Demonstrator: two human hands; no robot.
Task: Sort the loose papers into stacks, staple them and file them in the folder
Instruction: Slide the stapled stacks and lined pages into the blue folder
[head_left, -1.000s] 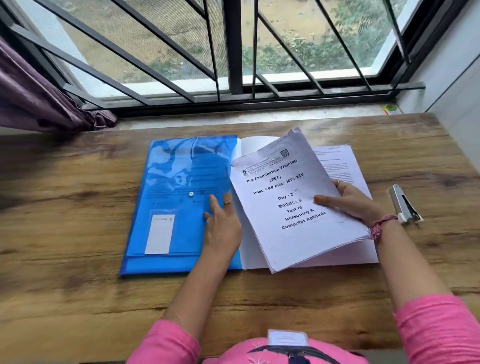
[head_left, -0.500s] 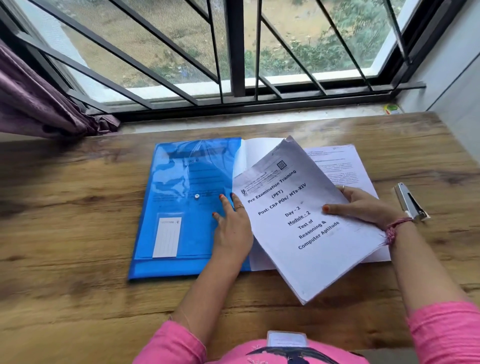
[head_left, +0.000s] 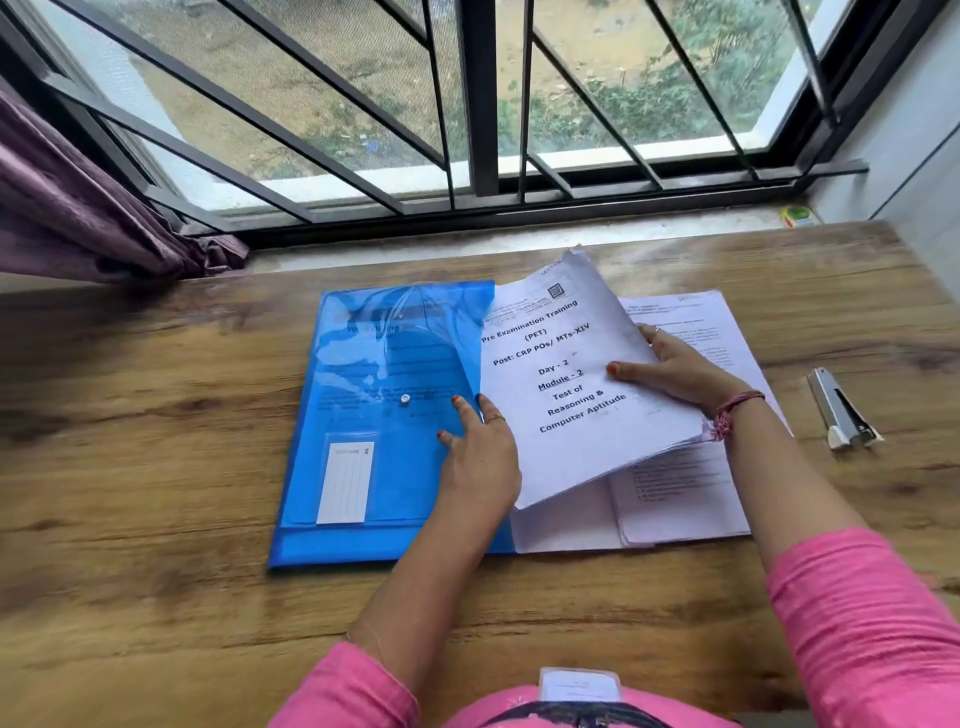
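A blue translucent folder (head_left: 363, 364) with a snap button lies flat on the wooden table (head_left: 156, 467). My left hand (head_left: 480, 457) grips the right edge of its front cover, which is lifted a little. A stapled stack of papers (head_left: 561, 415) titled "Pre Examination Training" is in my right hand (head_left: 680, 371), tilted, with its left edge tucked under the blue cover. Under that stack, a second pile of printed papers (head_left: 691, 483) rests flat on the table, partly hidden.
A silver stapler (head_left: 841, 410) lies on the table to the right of the papers. A barred window (head_left: 478, 104) and its sill run along the far edge, with a purple curtain (head_left: 78, 208) at the left and a small packet (head_left: 797, 215) at the sill's right end.
My right hand has carried the titled stack left and away from me, so its left edge now sits under the folder's cover. My left hand stays at the cover's edge.
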